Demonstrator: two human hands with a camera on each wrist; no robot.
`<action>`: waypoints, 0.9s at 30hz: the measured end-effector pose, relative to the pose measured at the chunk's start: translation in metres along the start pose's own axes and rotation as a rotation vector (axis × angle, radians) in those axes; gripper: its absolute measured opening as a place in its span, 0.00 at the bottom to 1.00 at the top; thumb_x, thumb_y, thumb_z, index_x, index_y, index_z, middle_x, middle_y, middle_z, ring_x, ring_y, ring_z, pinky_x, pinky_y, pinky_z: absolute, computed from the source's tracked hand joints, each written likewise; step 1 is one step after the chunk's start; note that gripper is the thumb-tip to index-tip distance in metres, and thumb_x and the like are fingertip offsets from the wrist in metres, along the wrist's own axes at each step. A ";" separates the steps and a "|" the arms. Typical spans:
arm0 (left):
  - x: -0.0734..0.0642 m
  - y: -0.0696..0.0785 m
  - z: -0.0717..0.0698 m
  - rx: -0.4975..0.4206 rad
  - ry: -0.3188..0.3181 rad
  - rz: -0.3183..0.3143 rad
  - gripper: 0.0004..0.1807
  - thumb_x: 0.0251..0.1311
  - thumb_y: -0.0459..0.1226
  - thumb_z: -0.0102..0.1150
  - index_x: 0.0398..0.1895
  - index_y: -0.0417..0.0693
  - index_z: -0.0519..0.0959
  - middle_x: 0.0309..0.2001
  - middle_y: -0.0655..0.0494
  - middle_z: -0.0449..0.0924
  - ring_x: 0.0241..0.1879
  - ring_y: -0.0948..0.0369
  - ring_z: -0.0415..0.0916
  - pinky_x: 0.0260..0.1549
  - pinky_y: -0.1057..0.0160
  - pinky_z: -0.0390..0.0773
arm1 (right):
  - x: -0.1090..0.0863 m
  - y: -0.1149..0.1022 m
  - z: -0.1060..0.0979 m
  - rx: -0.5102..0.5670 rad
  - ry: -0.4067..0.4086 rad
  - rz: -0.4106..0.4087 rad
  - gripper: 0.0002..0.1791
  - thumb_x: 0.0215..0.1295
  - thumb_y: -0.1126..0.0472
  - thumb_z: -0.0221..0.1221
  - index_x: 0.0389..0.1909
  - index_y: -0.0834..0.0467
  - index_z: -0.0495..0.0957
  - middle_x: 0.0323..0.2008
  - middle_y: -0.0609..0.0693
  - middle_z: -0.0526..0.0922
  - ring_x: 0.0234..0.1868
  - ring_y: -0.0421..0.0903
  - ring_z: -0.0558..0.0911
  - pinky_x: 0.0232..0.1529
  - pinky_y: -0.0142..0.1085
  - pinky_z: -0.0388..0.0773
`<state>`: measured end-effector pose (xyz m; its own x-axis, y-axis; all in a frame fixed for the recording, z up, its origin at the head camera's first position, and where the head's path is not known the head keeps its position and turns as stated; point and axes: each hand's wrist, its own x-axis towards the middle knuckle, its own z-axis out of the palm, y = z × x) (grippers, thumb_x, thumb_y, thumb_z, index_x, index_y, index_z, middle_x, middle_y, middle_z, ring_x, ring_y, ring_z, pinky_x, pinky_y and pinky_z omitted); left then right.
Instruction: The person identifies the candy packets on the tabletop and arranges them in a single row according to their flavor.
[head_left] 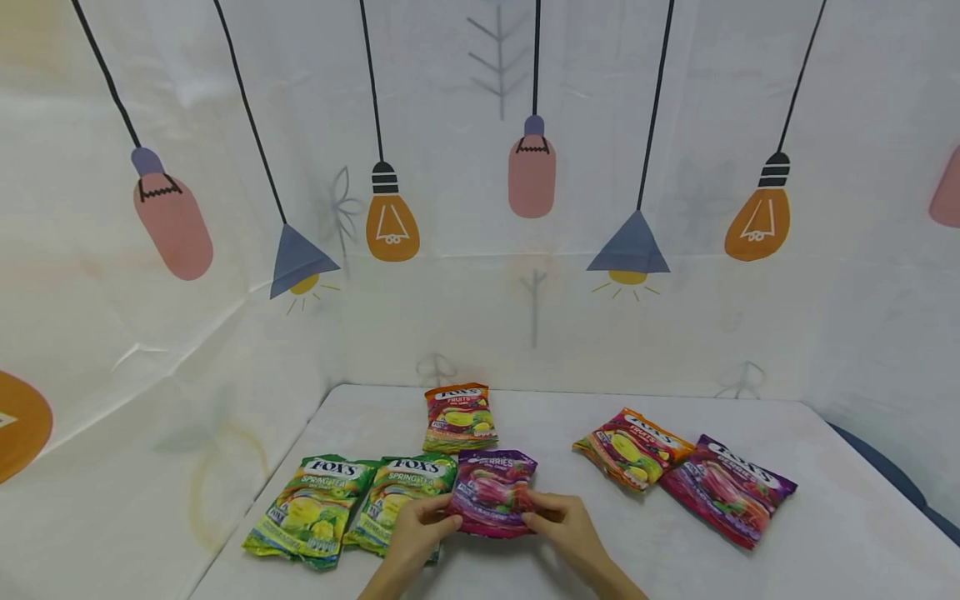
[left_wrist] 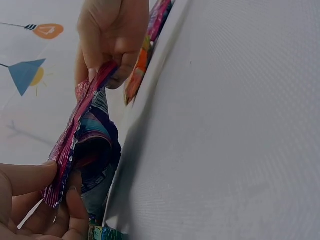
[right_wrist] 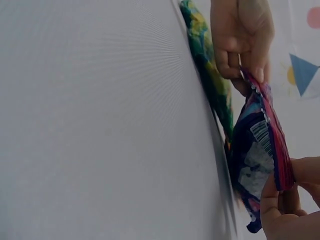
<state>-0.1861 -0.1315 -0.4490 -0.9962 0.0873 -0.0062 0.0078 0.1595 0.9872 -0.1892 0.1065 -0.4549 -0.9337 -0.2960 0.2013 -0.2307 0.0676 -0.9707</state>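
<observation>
A purple bag of berries candy [head_left: 495, 493] is held between both hands in the middle of the table. My left hand [head_left: 420, 533] pinches its left side near the lower edge, thumb on the front. On the other side my right hand [head_left: 566, 533] pinches the lower right corner. In the left wrist view the bag's crimped pink edge [left_wrist: 75, 130] runs from one hand to the other, its bottom tilted up off the table. The right wrist view shows the bag's back with a barcode [right_wrist: 261, 136]. Just left of it lies a green spring tea candy bag [head_left: 401, 492], partly behind my left hand.
Another green bag [head_left: 307, 512] lies at the far left. An orange fruits candy bag [head_left: 460, 419] sits behind the held bag. To the right lie a second orange bag [head_left: 633, 447] and another purple bag [head_left: 727, 492], overlapping. A printed cloth wall [head_left: 450, 325] rises behind the white table [head_left: 637, 542].
</observation>
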 end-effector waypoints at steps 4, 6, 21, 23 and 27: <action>0.001 -0.002 0.000 0.000 0.025 0.000 0.22 0.51 0.28 0.64 0.51 0.27 0.75 0.45 0.37 0.80 0.38 0.59 0.78 0.36 0.63 0.81 | 0.003 0.002 0.003 -0.024 0.019 0.040 0.22 0.60 0.69 0.58 0.53 0.78 0.69 0.51 0.74 0.74 0.49 0.49 0.79 0.42 0.27 0.77; 0.001 -0.004 0.000 -0.009 0.030 0.009 0.22 0.51 0.27 0.63 0.51 0.26 0.74 0.45 0.36 0.80 0.38 0.59 0.78 0.36 0.64 0.81 | 0.004 0.003 0.005 -0.037 0.024 0.050 0.22 0.60 0.69 0.58 0.53 0.77 0.69 0.51 0.74 0.75 0.51 0.56 0.78 0.42 0.30 0.78; 0.005 -0.011 -0.004 0.145 -0.021 0.073 0.16 0.54 0.26 0.59 0.47 0.25 0.76 0.41 0.38 0.82 0.39 0.54 0.80 0.35 0.63 0.80 | 0.004 0.003 0.006 -0.228 0.088 0.229 0.21 0.55 0.69 0.61 0.51 0.73 0.75 0.34 0.58 0.85 0.28 0.41 0.76 0.27 0.33 0.75; 0.006 -0.013 -0.004 0.186 -0.013 0.104 0.16 0.53 0.26 0.60 0.45 0.25 0.77 0.39 0.39 0.82 0.37 0.54 0.80 0.34 0.63 0.80 | 0.004 0.003 0.005 -0.245 0.083 0.268 0.21 0.55 0.68 0.62 0.50 0.71 0.76 0.34 0.57 0.85 0.28 0.40 0.75 0.27 0.33 0.74; 0.006 -0.014 -0.001 0.281 0.021 0.143 0.14 0.48 0.25 0.63 0.40 0.26 0.80 0.32 0.42 0.83 0.31 0.56 0.80 0.31 0.63 0.80 | 0.002 0.004 0.005 -0.261 0.075 0.317 0.19 0.55 0.67 0.64 0.47 0.73 0.78 0.33 0.57 0.85 0.27 0.40 0.76 0.27 0.33 0.76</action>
<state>-0.1919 -0.1347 -0.4625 -0.9848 0.1086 0.1359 0.1690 0.4132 0.8948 -0.1908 0.1013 -0.4587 -0.9848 -0.1520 -0.0842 0.0192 0.3867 -0.9220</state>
